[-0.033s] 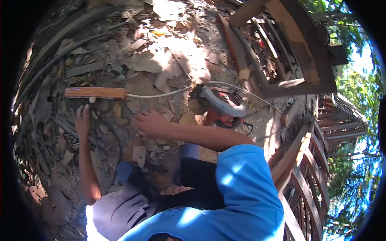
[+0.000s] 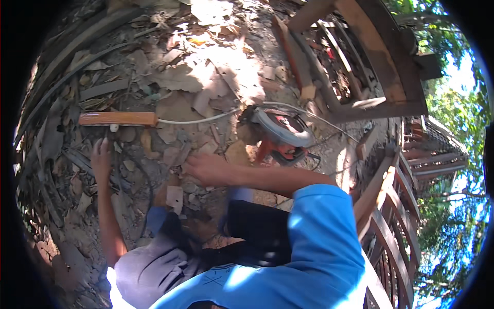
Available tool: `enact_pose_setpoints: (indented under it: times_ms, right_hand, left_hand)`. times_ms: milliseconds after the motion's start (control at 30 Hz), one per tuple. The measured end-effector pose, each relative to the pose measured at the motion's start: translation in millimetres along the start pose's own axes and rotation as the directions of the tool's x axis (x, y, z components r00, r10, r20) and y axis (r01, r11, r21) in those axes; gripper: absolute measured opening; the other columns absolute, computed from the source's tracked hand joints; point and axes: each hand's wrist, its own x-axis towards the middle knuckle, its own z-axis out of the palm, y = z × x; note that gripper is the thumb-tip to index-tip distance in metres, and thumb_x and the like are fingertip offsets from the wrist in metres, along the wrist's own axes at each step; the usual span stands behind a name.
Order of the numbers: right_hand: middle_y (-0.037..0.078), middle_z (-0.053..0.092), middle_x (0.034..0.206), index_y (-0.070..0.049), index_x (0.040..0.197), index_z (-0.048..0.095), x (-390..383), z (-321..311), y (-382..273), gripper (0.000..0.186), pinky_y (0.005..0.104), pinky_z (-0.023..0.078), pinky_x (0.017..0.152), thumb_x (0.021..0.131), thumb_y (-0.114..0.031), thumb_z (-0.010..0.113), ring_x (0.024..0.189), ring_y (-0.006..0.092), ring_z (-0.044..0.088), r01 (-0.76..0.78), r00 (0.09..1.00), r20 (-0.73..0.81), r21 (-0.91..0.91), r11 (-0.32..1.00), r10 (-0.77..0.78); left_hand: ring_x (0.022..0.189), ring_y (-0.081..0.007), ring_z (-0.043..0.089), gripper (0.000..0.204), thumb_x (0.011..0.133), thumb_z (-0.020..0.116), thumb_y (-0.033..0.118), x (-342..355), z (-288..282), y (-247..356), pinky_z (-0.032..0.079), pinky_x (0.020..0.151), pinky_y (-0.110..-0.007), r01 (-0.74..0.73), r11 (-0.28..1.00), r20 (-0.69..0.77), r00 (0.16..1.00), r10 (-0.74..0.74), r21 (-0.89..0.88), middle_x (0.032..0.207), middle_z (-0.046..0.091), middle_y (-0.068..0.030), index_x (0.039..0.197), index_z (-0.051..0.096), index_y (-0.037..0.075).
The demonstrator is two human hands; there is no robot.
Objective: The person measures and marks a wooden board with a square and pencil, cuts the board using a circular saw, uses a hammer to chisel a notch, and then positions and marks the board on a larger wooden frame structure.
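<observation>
An orange power strip lies on the leafy ground ahead of me, with a white plug at its near side. My left hand is just short of that plug, fingers stretched out and holding nothing that shows. Across the middle reaches my right arm; my right hand hovers over the ground between the strip and a circular saw, its fingers blurred and bent down out of sight. The saw has a grey guard and a red body. A white cord runs from the strip toward it.
A dark wooden frame stands at the far right. Curved slatted wooden furniture rises on the near right. Dry leaves and scraps of wood cover the ground. A thin dark cable trails beside my feet.
My right hand has shifted right and a little toward me, away from the power strip. My left hand stays near the plug. The whole view has moved slightly.
</observation>
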Motion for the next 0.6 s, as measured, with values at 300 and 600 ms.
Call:
enact_pose_setpoints:
  times_ms: [300, 600]
  right_hand:
    - [0.016, 0.065, 0.108, -0.013, 0.130, 0.061, -274.6, -103.4, -6.4, 0.052, 0.0472, 0.048, 0.100, 0.082, -0.023, 0.077, 0.112, 0.0382, 0.060, -0.684, 0.700, -0.425, -0.172, 0.709, 0.574]
    - [0.015, 0.070, 0.115, -0.006, 0.118, 0.067, -271.0, -74.4, 105.8, 0.057, 0.0477, 0.046, 0.102, 0.069, -0.029, 0.084, 0.111, 0.0386, 0.064, -0.489, 0.870, -0.087, -0.025, 0.872, 0.485]
  left_hand:
    - [0.079, -0.0113, 0.065, 0.041, 0.103, 0.060, 0.036, -105.6, -8.9, 33.0, 0.051, 0.074, -0.027, 0.144, 0.973, 0.290, 0.953, -0.088, -0.179, 0.094, 0.070, -0.0049, 0.118, 0.070, 0.000]
    - [0.078, -0.0110, 0.064, 0.035, 0.102, 0.061, 0.030, -134.0, 3.2, 77.6, 0.051, 0.072, -0.026, 0.022, 0.973, 0.437, 0.896, 0.083, -0.230, 0.092, 0.069, -0.0041, 0.115, 0.070, -0.001]
